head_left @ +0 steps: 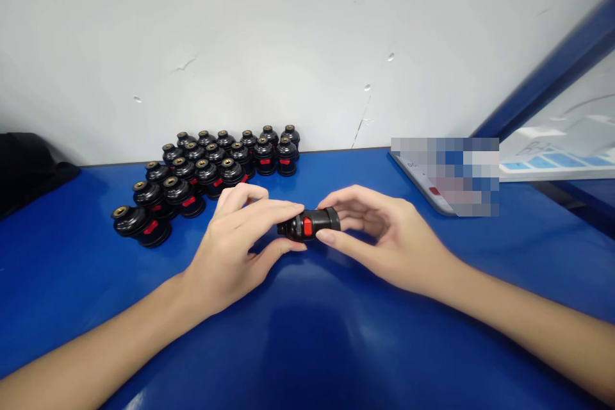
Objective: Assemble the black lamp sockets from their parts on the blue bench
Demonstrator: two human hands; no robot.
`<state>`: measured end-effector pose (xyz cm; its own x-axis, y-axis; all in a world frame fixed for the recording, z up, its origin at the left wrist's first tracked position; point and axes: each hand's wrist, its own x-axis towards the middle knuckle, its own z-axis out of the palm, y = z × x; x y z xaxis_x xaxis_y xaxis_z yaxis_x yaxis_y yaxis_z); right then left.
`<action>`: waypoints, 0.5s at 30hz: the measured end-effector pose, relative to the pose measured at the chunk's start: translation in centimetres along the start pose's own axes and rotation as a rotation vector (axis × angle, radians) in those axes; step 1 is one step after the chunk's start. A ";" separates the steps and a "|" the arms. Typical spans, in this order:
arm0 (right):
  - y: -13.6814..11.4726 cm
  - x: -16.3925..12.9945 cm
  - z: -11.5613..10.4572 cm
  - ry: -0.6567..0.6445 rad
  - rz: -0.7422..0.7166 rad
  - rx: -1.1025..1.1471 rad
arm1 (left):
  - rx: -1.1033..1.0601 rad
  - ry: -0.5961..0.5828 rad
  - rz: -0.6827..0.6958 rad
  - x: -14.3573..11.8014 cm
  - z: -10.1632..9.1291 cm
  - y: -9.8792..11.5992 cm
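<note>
A black lamp holder [319, 223] with a red switch on its side lies sideways between my two hands, just above the blue table. My left hand [240, 230] is closed on its narrow capped end, fingers on top and thumb below. At the wide ribbed end, my right hand [384, 230] grips it between thumb and fingers. Left of my hands, several more black lamp holders [179, 195] stand upright in a loose group, brass-threaded necks on top and red switches on many sides. The held one's inside is hidden.
The blue tabletop [307, 346] runs back to a white wall [288, 45]. At the back right lies a flat grey device [423, 182], partly pixelated. Beyond it are a white sheet with blue panels [557, 163] and a blue frame post [548, 64]. Black cloth [33, 170] sits far left.
</note>
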<state>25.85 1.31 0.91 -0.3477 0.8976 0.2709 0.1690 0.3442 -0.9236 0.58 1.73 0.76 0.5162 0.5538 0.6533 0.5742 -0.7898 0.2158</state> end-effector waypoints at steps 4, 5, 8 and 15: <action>0.1 -0.2 0.0 -0.005 0.047 0.031 | 0.027 0.018 0.023 0.0 0.0 0.2; 0.2 -0.2 0.0 -0.001 0.059 0.037 | 0.036 0.018 0.029 0.1 0.0 0.2; 0.2 -0.2 0.1 0.008 0.096 0.039 | 0.058 0.010 0.049 0.1 0.0 0.3; 0.1 0.0 0.4 0.038 0.110 0.059 | 0.005 -0.002 0.001 0.0 0.3 0.2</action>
<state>25.50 1.25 0.72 -0.2942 0.9393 0.1766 0.1494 0.2277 -0.9622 0.92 1.63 0.59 0.5181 0.5533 0.6523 0.5765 -0.7892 0.2116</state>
